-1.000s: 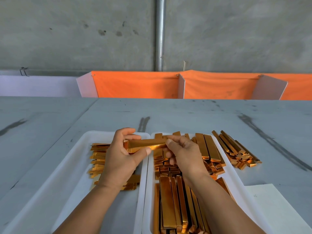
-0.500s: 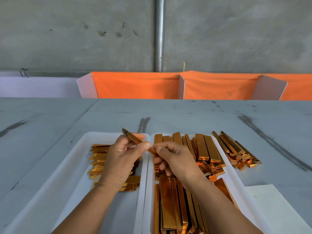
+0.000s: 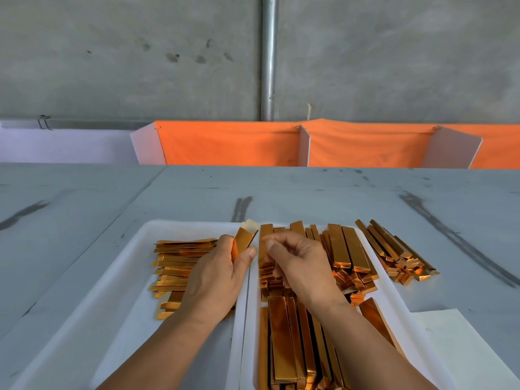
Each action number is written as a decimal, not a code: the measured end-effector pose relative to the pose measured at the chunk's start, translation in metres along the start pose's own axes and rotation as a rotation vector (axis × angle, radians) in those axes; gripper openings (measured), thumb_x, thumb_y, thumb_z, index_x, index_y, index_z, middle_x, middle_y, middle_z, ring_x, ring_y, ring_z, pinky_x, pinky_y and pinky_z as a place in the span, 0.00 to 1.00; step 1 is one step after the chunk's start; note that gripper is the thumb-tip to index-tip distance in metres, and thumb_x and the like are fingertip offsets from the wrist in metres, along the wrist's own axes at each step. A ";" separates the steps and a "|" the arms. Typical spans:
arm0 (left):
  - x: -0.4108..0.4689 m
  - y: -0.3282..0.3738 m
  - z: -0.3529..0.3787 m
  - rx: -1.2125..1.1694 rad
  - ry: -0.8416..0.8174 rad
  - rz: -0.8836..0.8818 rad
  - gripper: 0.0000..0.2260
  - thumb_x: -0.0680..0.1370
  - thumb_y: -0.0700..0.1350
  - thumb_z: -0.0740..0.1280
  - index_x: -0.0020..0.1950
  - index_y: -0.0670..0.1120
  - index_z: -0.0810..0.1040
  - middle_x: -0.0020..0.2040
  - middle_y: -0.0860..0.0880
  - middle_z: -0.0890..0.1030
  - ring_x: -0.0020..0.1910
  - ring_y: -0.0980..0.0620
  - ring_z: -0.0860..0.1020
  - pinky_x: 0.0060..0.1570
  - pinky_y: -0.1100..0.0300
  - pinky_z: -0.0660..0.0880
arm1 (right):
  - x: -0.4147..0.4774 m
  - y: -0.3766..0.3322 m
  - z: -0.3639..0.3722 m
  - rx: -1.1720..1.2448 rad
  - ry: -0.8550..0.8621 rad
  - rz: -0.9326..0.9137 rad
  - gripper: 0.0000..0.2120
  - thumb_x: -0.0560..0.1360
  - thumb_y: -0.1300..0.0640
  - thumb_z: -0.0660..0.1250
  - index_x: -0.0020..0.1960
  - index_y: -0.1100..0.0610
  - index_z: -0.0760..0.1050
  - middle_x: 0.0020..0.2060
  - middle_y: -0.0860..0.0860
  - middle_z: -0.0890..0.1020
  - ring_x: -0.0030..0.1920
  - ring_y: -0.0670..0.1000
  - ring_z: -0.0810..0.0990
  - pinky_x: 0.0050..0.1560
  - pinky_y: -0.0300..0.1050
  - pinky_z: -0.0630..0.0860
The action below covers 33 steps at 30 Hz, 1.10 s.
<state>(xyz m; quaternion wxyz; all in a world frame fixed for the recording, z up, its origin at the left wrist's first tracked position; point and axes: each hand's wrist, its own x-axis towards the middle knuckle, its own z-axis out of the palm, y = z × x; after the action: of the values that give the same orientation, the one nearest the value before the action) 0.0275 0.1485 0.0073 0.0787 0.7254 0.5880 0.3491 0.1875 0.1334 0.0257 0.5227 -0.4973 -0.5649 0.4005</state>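
My left hand (image 3: 216, 274) grips a narrow gold foil box (image 3: 244, 239) that stands nearly on end, its open pale tip pointing away from me. My right hand (image 3: 298, 263) hovers just right of it with fingers curled and thumb against forefinger; nothing shows in it. Below my left hand, a left white tray (image 3: 135, 277) holds a stack of flat gold boxes (image 3: 177, 266) lying sideways. A right white tray (image 3: 394, 294) holds several gold boxes (image 3: 346, 249) lying lengthwise and jumbled.
A loose pile of gold boxes (image 3: 394, 249) lies on the grey table (image 3: 281, 190) right of the trays. A white sheet (image 3: 461, 339) sits at the near right. Orange cloth panels (image 3: 230, 144) line the table's far edge below a concrete wall.
The gold box, held level between both hands a second ago, has been tipped up on end in my left hand. My right hand has let go of it.
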 end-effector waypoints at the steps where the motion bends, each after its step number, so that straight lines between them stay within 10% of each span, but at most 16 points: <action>1: 0.000 0.001 0.000 0.017 -0.013 -0.003 0.17 0.74 0.68 0.48 0.43 0.55 0.61 0.31 0.54 0.71 0.28 0.57 0.71 0.26 0.65 0.60 | 0.000 0.000 0.000 -0.001 0.007 -0.006 0.05 0.79 0.54 0.68 0.51 0.47 0.82 0.38 0.48 0.84 0.32 0.39 0.78 0.30 0.30 0.71; 33: -0.006 0.010 0.000 0.321 -0.069 0.241 0.18 0.73 0.69 0.45 0.48 0.56 0.60 0.35 0.57 0.69 0.29 0.57 0.71 0.26 0.70 0.58 | 0.000 -0.005 -0.004 -0.282 -0.041 -0.019 0.11 0.76 0.63 0.66 0.41 0.48 0.78 0.51 0.45 0.75 0.46 0.45 0.78 0.38 0.34 0.76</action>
<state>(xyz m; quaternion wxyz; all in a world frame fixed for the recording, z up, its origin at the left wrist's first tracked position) 0.0355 0.1397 0.0101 -0.0603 0.8053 0.5419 0.2328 0.1903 0.1322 0.0309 0.4397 -0.5523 -0.6308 0.3221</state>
